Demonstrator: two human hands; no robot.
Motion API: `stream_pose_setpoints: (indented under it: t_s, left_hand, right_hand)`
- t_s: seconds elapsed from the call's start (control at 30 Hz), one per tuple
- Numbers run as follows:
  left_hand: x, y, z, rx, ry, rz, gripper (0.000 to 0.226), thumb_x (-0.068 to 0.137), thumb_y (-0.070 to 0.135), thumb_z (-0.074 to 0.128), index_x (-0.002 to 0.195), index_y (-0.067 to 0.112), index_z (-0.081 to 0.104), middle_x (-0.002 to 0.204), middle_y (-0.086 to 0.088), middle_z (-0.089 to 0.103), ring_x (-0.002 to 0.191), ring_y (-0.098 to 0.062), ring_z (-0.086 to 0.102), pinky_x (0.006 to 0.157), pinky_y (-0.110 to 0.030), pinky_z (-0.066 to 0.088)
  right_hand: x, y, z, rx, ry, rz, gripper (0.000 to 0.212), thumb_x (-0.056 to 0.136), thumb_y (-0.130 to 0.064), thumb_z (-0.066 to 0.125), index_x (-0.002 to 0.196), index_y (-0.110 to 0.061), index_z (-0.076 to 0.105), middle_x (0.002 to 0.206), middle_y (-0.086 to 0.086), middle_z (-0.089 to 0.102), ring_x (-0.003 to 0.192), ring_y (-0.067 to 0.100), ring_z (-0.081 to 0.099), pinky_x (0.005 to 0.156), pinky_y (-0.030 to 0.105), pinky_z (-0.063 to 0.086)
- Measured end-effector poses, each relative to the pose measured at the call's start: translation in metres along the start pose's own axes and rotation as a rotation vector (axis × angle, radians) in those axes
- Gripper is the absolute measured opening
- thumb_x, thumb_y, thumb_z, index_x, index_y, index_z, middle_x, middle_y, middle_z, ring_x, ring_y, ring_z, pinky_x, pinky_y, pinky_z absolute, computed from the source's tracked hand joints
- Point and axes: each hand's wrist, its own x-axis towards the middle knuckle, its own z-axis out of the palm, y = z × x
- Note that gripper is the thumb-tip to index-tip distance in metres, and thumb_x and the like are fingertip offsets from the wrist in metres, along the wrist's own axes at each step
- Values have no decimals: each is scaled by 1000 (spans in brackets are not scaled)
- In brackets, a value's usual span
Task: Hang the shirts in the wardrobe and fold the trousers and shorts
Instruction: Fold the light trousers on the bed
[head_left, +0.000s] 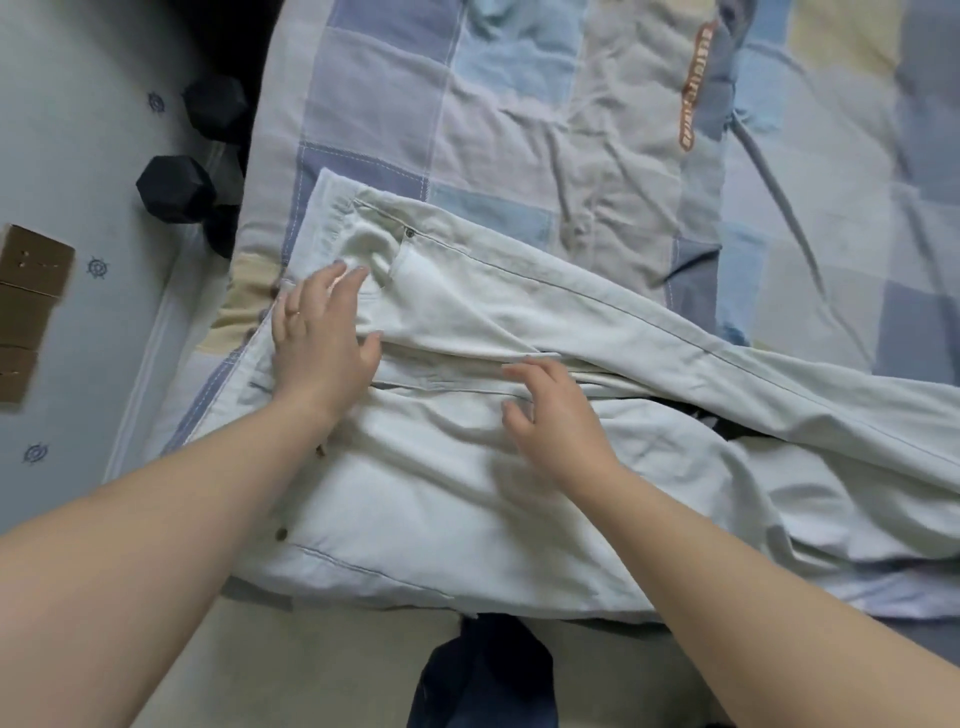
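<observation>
A pair of pale off-white trousers (597, 332) lies across the near side of the bed, waistband to the left and legs running off to the right. One leg is laid over the other. My left hand (322, 343) rests flat on the waistband and pocket area, fingers spread. Just to the right, my right hand (556, 415) hovers over or lightly touches the crotch seam with its fingers apart. Neither hand grips the cloth. Farther back on the bed lies a grey garment with an orange lettered stripe (696, 88).
A patchwork quilt (395, 88) of blue, grey and cream squares covers the bed. Two black dumbbells (176, 189) sit on the floor at the left beside the bed. Cardboard pieces (28, 306) lie at the far left. Dark blue cloth (483, 675) shows at the bottom edge.
</observation>
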Motion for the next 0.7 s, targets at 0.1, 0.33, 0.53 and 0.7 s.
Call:
stream_pose_setpoints:
  t_s: [0.1,0.33,0.53,0.7]
  left_hand:
    - [-11,48,17,-48,-138,212,55,81,13,66,134,15,50,141,-9,45,131,-31,39,112,-46,23]
    - [-56,199,74,-183,-356,445,33,81,10,65,113,10,65,117,-10,61,110,-32,58,94,-44,46]
    - [-86,323,130,-179,-391,418,18,91,15,55,105,18,66,107,3,64,102,-16,60,83,-31,46]
    - [-117,443,187,-195,-461,448,16,92,17,56,104,19,67,102,5,66,99,-16,60,82,-33,47]
  right_hand:
    - [-18,34,-32,43,22,74,42,90,-15,54,132,-18,52,137,2,44,122,14,45,98,18,30]
    - [-78,157,-123,25,82,224,43,88,-13,54,131,-18,51,133,3,47,121,14,47,93,17,31]
    - [-134,277,-207,6,96,302,44,86,-8,50,129,-17,53,132,4,48,119,16,48,97,26,35]
    - [-182,387,-274,85,256,425,36,88,-9,49,122,-19,58,126,1,49,110,14,53,90,27,42]
